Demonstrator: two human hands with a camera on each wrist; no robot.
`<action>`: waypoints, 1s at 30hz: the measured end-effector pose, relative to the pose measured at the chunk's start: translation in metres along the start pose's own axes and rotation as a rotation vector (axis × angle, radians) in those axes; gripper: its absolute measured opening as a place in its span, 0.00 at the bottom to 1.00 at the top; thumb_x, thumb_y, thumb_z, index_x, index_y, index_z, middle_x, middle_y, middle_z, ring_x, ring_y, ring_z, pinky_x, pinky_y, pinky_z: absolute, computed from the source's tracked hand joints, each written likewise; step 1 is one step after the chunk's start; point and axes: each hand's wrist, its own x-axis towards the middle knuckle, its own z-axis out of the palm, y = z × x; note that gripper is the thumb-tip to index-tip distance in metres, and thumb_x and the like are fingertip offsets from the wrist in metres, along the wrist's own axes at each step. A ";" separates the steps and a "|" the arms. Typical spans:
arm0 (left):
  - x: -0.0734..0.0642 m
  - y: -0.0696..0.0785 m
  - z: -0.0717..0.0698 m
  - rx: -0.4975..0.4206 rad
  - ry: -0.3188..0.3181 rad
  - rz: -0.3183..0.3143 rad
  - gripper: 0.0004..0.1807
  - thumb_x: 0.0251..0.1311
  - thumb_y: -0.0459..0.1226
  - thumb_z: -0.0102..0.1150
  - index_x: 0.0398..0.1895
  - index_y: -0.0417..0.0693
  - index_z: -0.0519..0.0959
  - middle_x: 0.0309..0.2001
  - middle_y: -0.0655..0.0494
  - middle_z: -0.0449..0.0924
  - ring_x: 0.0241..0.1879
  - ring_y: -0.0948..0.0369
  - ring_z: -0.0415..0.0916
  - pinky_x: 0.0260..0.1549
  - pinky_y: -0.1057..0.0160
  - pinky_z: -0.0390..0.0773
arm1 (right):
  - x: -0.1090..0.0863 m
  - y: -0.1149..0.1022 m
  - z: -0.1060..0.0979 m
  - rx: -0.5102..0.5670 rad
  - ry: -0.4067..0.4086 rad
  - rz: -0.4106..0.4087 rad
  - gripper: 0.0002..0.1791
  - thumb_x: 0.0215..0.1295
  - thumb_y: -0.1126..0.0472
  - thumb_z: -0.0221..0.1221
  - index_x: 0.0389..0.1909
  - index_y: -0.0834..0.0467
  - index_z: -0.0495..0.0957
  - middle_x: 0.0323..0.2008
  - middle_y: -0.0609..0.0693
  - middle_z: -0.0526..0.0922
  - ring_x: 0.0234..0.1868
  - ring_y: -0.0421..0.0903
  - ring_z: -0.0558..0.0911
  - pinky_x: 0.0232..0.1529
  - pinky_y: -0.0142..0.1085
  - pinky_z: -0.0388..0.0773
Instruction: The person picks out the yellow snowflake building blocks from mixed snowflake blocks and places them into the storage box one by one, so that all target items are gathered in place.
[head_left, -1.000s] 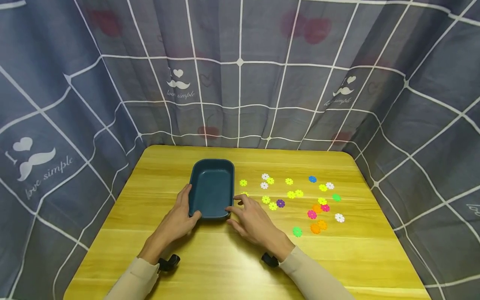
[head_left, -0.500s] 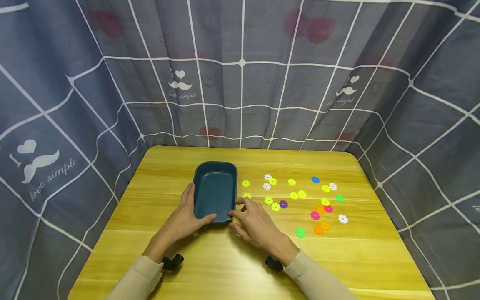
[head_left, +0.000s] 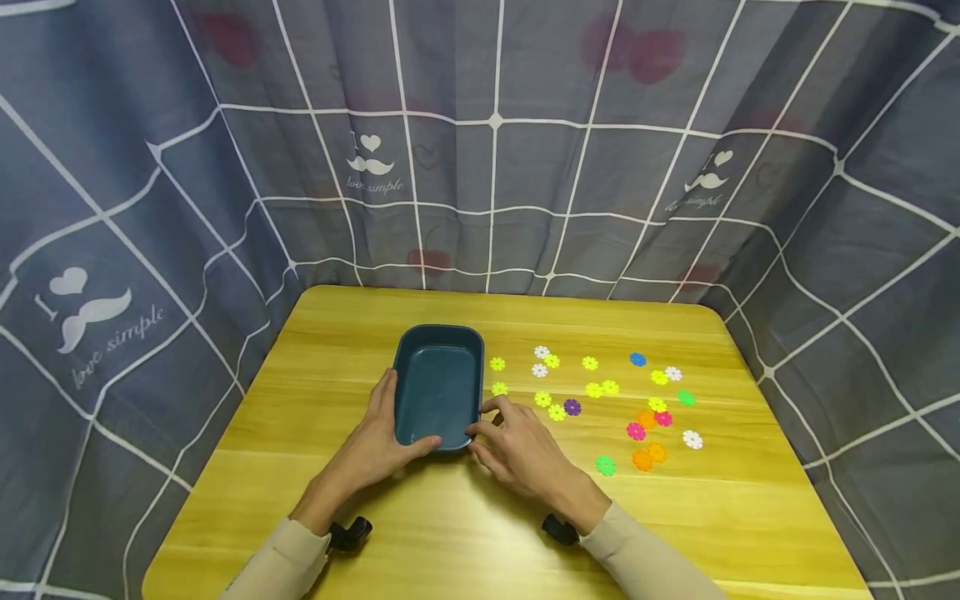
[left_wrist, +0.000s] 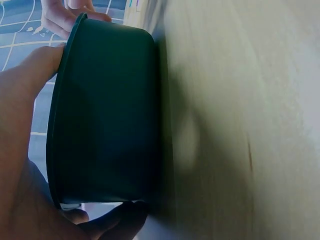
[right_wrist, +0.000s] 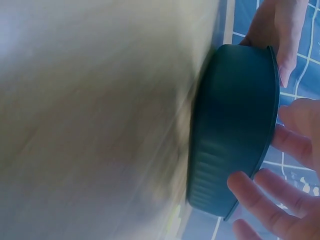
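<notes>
Teal tray (head_left: 438, 387) between left grip (head_left: 375, 446), clasping it, and right grip (head_left: 525, 450), touching (pinch unclear)

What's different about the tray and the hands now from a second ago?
The tray slid slightly toward the person and a little right, nearer the flowers. The left hand moved with it, its thumb reaching farther right along the near edge. The right hand stayed at the near right corner. The flowers stayed put.

Grey-blue curtains (head_left: 450, 167), gridded in white, hang beyond the far and side edges of the wooden desk (head_left: 337, 333); a pale sheen (head_left: 465, 542) lies toward its near edge.
</notes>
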 end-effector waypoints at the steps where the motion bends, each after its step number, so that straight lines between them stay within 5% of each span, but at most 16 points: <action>1: 0.000 0.000 0.000 -0.001 0.000 -0.001 0.80 0.67 0.68 0.79 0.99 0.50 0.29 0.99 0.42 0.28 0.91 0.28 0.60 0.81 0.25 0.74 | -0.001 0.000 -0.001 -0.001 0.006 -0.005 0.10 0.85 0.49 0.71 0.58 0.43 0.95 0.64 0.54 0.86 0.51 0.48 0.91 0.61 0.52 0.90; 15: -0.006 0.004 0.004 -0.024 0.009 -0.006 0.81 0.66 0.67 0.81 0.99 0.50 0.30 0.99 0.41 0.29 0.92 0.29 0.56 0.82 0.24 0.72 | -0.005 0.008 -0.005 0.080 0.050 -0.008 0.12 0.82 0.52 0.73 0.59 0.48 0.95 0.60 0.49 0.89 0.53 0.47 0.92 0.63 0.55 0.89; 20: -0.005 0.004 0.004 -0.015 0.012 0.000 0.82 0.65 0.69 0.80 0.99 0.50 0.30 0.98 0.41 0.30 0.92 0.29 0.58 0.82 0.25 0.73 | -0.002 0.020 -0.008 0.139 0.066 0.013 0.16 0.83 0.53 0.73 0.65 0.51 0.92 0.58 0.49 0.89 0.53 0.48 0.92 0.57 0.48 0.90; 30: -0.006 0.003 0.006 0.011 0.010 -0.001 0.82 0.65 0.72 0.79 0.99 0.50 0.30 0.99 0.42 0.29 0.89 0.29 0.63 0.80 0.26 0.76 | 0.019 0.060 -0.014 0.218 0.038 0.169 0.19 0.82 0.57 0.74 0.67 0.59 0.89 0.58 0.58 0.89 0.41 0.49 0.89 0.45 0.40 0.90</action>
